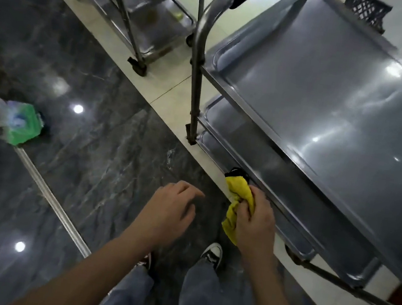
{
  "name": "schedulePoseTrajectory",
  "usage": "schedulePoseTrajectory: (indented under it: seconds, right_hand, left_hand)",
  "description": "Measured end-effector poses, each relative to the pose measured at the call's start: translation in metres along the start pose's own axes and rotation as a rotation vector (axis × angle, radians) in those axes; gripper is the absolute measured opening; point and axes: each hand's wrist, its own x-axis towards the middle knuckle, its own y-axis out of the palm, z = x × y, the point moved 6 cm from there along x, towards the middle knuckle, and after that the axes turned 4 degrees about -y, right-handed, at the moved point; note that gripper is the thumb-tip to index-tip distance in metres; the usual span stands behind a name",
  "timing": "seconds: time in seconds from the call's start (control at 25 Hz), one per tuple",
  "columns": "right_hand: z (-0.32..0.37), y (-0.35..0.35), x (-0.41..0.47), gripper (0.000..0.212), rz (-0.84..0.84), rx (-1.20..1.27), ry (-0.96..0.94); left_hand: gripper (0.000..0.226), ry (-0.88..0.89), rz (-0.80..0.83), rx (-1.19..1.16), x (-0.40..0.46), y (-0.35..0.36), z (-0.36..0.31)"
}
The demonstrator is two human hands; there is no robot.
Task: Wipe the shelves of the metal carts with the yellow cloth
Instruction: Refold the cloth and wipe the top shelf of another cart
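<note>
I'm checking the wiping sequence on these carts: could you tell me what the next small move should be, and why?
Probably reach the right hand forward to lay the yellow cloth on the near cart's lower shelf. The cloth is bunched in that hand beside the shelf's edge, not yet flat on the metal, and the left hand hangs free.

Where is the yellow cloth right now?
In the head view, the bunched yellow cloth is gripped in the right hand, low and right of centre, beside the front edge of the near steel cart's lower shelf.

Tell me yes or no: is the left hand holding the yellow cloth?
No, the left hand hangs empty with loose fingers, while the right hand grips the cloth beside the cart.
</note>
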Motion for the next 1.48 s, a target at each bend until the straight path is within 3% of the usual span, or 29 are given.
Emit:
schedulePoseTrajectory:
  seconds: [0.36,0.68,0.84,0.92,1.16,1.32,1.48]
  right_hand:
    - [-0.043,0.057,0.033,0.037,-0.165,0.088,0.027]
    - [-0.06,0.113,0.168,0.037,-0.335,0.064,-0.139]
    - [-0.079,0.114,0.24,0.034,-0.523,-0.009,-0.226]
    - [-0.093,0.107,0.281,0.039,-0.577,-0.171,-0.235]
    - [-0.14,0.135,0.418,0.05,-0.333,-0.678,-0.266]
    - [-0.152,0.151,0.442,0.062,-0.119,-0.579,-0.29]
    - [-0.117,0.215,0.386,0.059,0.111,-0.536,-0.631]
  left_hand:
    - [0.035,0.096,0.001,0.057,0.072,0.056,0.044]
    - [0.036,0.2,-0.181,0.038,0.219,0.092,0.109]
    - [0.051,0.253,-0.212,0.185,0.292,0.119,0.136]
    - [0.06,0.243,-0.251,0.298,0.324,0.127,0.147]
    - [0.074,0.247,-0.391,0.553,0.367,0.17,0.186]
    - [0.073,0.292,-0.51,0.487,0.369,0.174,0.191]
    - [0.072,0.282,-0.53,0.371,0.37,0.18,0.189]
